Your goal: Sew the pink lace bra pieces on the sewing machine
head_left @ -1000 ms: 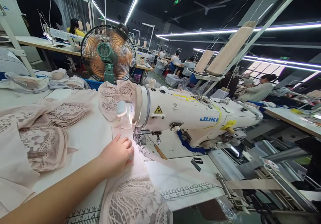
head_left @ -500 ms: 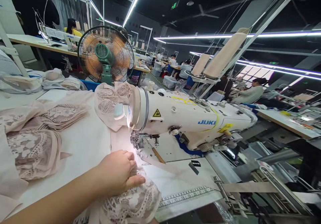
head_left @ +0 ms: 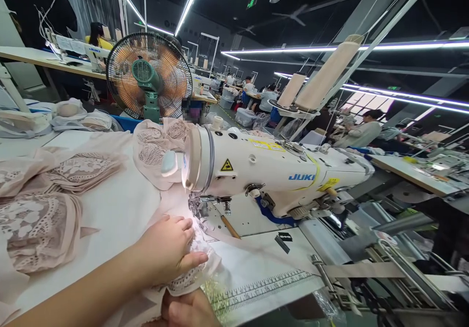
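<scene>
My left hand [head_left: 168, 249] lies palm down on beige lace fabric [head_left: 192, 273], just in front of the needle area of a white sewing machine [head_left: 252, 166]; its fingers are spread a little. At the bottom edge, my right hand [head_left: 190, 310] is closed on the near edge of the same lace piece, its fingers curled under and partly cut off by the frame. The fabric runs from under the presser foot [head_left: 196, 205] toward me. More lace [head_left: 161, 144] lies behind the machine head.
Stacked lace pieces [head_left: 40, 229] lie at the left. A fan [head_left: 148, 78] stands behind the table. A ruler strip [head_left: 271, 288], a dark blade [head_left: 285, 237] and a wooden-handled tool [head_left: 230, 227] lie at the right. Thread cones [head_left: 330, 73] stand beyond the machine. Other people sit farther back.
My right hand has come into view at the bottom, and the near part of the lace is folded back toward the left. The view has shifted slightly.
</scene>
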### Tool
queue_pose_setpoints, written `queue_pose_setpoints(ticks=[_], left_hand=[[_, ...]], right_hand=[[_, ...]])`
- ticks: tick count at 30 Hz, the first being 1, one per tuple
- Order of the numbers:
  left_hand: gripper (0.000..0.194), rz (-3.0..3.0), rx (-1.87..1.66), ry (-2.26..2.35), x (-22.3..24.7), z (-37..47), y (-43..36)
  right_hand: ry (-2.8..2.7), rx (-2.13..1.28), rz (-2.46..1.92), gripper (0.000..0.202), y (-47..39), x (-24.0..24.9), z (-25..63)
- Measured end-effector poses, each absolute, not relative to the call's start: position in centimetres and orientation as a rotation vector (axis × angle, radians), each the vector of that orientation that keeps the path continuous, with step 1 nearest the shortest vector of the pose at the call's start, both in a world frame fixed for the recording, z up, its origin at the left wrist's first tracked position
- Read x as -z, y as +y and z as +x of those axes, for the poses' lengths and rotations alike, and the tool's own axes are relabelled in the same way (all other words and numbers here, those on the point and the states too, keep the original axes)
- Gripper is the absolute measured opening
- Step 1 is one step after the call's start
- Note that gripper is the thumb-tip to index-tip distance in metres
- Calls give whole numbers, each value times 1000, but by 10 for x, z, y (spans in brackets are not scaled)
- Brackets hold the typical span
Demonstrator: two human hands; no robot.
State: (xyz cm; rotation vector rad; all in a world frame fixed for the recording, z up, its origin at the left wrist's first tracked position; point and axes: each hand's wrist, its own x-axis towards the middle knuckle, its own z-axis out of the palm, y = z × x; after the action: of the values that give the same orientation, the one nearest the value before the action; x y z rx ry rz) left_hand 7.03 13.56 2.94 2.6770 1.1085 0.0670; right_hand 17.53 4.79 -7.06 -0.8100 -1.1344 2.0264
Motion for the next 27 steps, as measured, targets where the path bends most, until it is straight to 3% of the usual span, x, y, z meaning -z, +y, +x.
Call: queue_pose_setpoints(ticks=[7,13,18,23,27], left_hand=[[60,2675,-168,1111,-21,68,137],[67,2761,-109,1112,-14,67,138],[71,2843,-7,1108,-15,70,142],[63,2892,64,1060,-12,71,148],[62,2874,22,1053,-8,68,152]], right_hand=[[-597,-1999,-724,45,46,75,161],[-314,-1932,-713,47,47,97,146],[-352,-1944,-840,43,53,79,150],[-636,-2018,-907,56,62,61,159],[-612,-2019,-913,47,64,60,161]])
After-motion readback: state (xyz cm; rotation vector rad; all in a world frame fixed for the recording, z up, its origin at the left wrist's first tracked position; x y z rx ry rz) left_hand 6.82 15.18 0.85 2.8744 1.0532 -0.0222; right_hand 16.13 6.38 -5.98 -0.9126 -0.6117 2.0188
